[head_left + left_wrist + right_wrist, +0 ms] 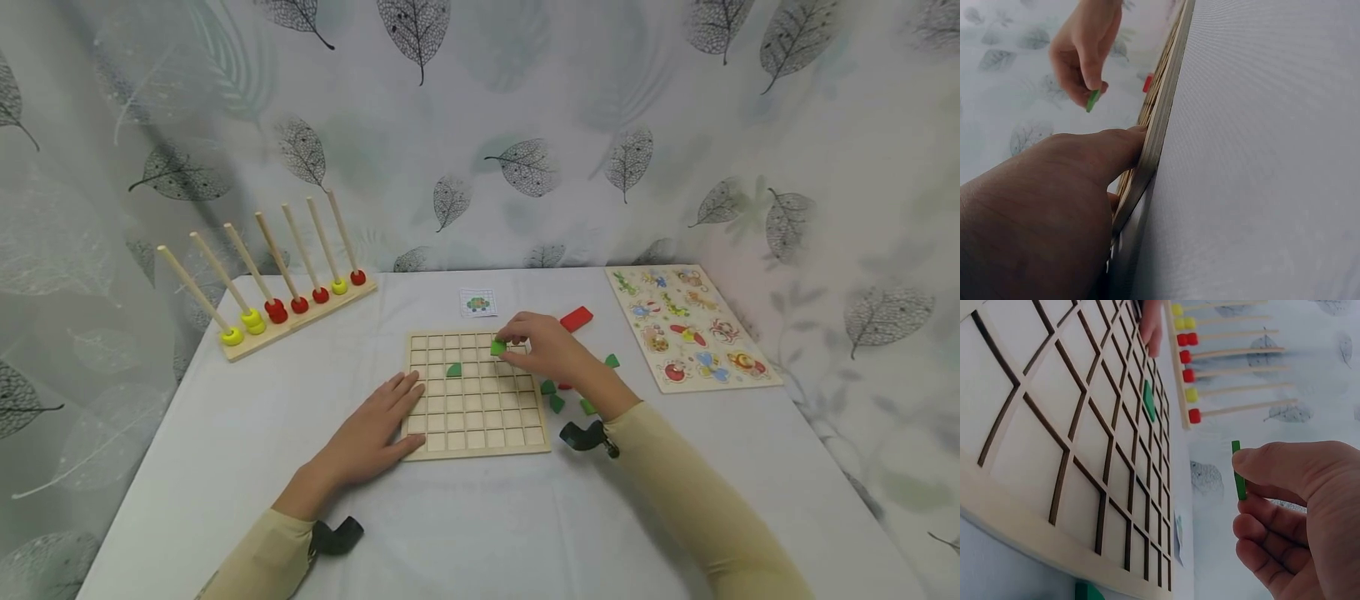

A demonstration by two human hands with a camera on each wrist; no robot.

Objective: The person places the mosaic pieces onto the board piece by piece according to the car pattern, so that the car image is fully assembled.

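A wooden grid board (pixel 480 455) lies on the white table. My left hand (pixel 367 433) rests at its left edge with fingers extended; in the left wrist view its thumb touches the rim. A green rounded-corner tile (pixel 453 370) sits in a cell towards the upper left. My right hand (pixel 555 346) pinches another green tile (pixel 1239 472) between thumb and fingertips. That tile is above the board's upper right part, apart from the grid in the right wrist view. Beyond the board lies a small card (pixel 477 302) picturing a turtle-like figure on a grid.
Several loose green pieces (pixel 557 403) lie right of the board, partly behind my right arm. A red piece (pixel 577 318) lies past that hand. A peg rack (pixel 318 310) with red and yellow beads stands back left. An animal puzzle board (pixel 675 388) lies at the right.
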